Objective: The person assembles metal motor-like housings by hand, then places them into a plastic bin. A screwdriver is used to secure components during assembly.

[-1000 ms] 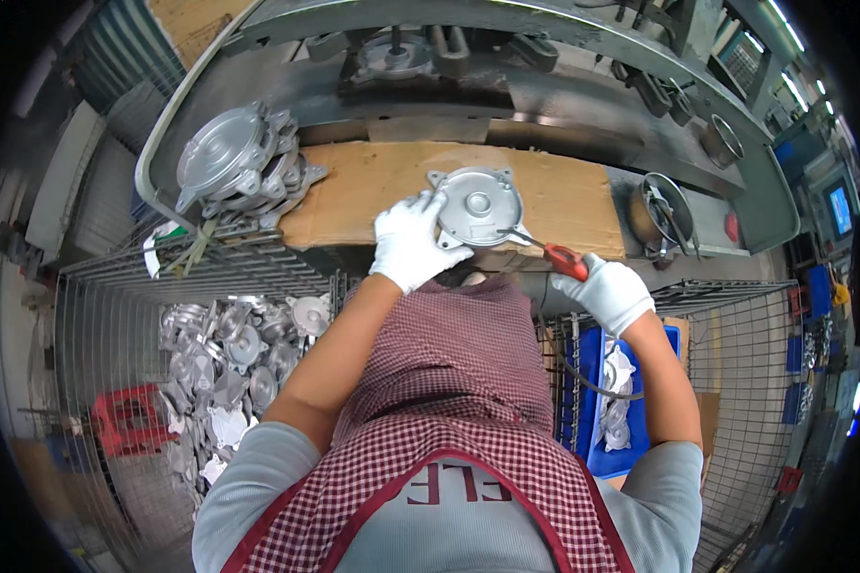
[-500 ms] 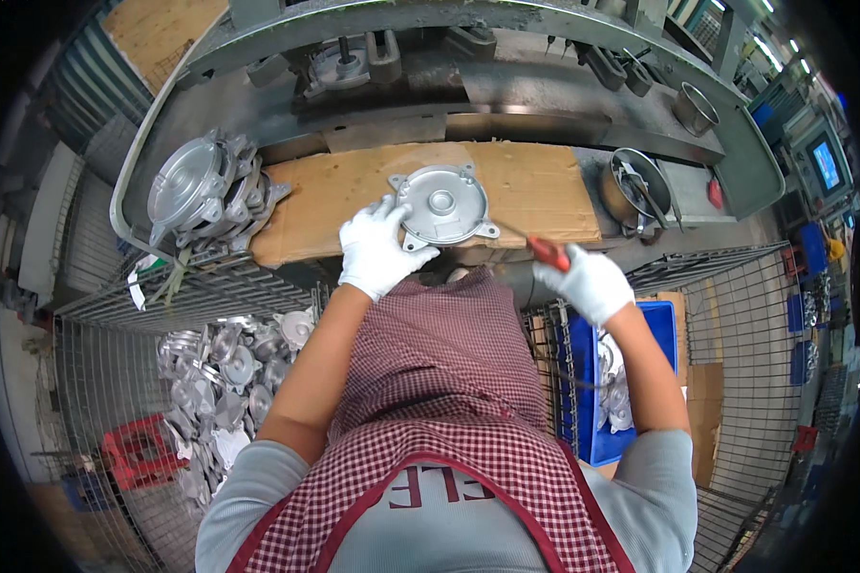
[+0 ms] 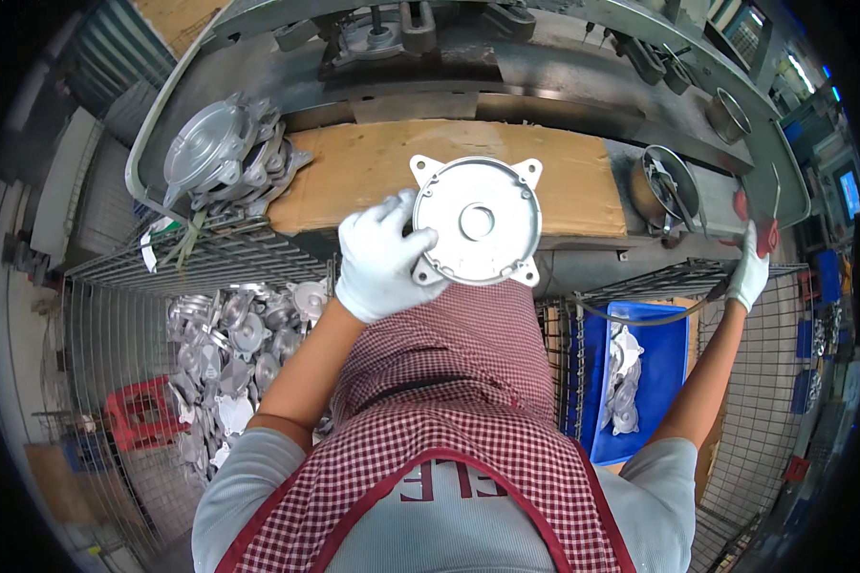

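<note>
My left hand [image 3: 382,258] grips the left rim of a round silver metal cover [image 3: 454,250], thumb on its inner face. The cover has lugs at its corners and a raised ring in the middle. It is lifted off the bench, tilted toward me above my apron. Far to the right, my gloved right hand [image 3: 750,272] is closed on a red air blow gun [image 3: 766,236], its thin nozzle pointing up and a hose [image 3: 655,322] trailing from it. The fingers partly hide its handle.
Stacked metal covers [image 3: 205,153] stand left of the cardboard [image 3: 573,181]. A metal pot [image 3: 648,196] with tools sits at right. Below are a wire cage with many castings [image 3: 225,353], a red crate [image 3: 143,411] and a blue bin [image 3: 664,382] holding parts.
The cover has come up off the cardboard, toward me and slightly right, turning in my left hand. My right hand has swung outward to the right with the air blow gun.
</note>
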Tool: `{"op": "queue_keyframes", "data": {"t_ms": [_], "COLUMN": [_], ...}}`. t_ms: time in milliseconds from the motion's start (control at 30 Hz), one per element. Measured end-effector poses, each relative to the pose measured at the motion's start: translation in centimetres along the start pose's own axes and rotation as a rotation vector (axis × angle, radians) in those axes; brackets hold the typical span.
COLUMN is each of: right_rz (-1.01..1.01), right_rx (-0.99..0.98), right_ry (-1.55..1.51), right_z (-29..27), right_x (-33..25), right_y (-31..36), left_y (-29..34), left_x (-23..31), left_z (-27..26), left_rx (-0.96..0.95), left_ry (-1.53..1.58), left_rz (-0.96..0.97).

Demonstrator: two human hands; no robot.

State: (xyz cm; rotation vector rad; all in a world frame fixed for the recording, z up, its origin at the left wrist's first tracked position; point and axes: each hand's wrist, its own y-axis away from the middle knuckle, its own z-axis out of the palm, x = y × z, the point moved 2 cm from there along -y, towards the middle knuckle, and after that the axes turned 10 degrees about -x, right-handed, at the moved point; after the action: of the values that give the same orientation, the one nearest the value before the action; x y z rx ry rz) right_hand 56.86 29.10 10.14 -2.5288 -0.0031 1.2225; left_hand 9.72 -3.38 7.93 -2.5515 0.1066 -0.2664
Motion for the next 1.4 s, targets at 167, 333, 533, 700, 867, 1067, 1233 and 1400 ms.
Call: {"op": "queue_keyframes", "data": {"t_ms": [167, 333, 533, 700, 867, 1067, 1233, 1400], "right_rz": [0.255, 0.216, 0.406, 0.789, 0.572, 0.968, 1.241, 1.359], "right_rx": [0.055, 0.265, -0.025, -0.913, -1.01, -0.605, 0.004, 0.248], "right_ry": [0.482, 0.268, -0.286, -1.271, -1.336, -1.283, -1.11, -1.127], "right_z": [0.9, 3.9, 10.4, 15.2, 12.6, 9.9, 8.0, 10.2], "right_x": [9.2, 7.3, 11.3, 0.2, -3.1, 10.9, 29.3, 31.7], "right_y": [-2.8, 6.0, 18.2, 25.2, 25.2, 26.3, 27.7, 26.3], "left_y": [0.7, 0.0, -0.4, -0.9, -1.8, -1.5, -0.9, -0.8], "left_x": [1.3, 2.2, 2.7, 4.8, 8.3, 4.1, -5.7, -12.3], "left_z": [-1.8, -3.1, -1.9, 0.1, 4.2, 4.2, 4.0, 5.4], "left_rx": [-0.001, 0.108, 0.075, -0.009, -0.375, -0.399, -0.128, -0.144], "left_ry": [0.023, 0.063, 0.245, 0.274, 0.463, 0.455, 0.153, 0.047], "left_rz": [0.014, 0.029, 0.041, 0.068, 0.165, -0.025, -0.361, -0.555]}}
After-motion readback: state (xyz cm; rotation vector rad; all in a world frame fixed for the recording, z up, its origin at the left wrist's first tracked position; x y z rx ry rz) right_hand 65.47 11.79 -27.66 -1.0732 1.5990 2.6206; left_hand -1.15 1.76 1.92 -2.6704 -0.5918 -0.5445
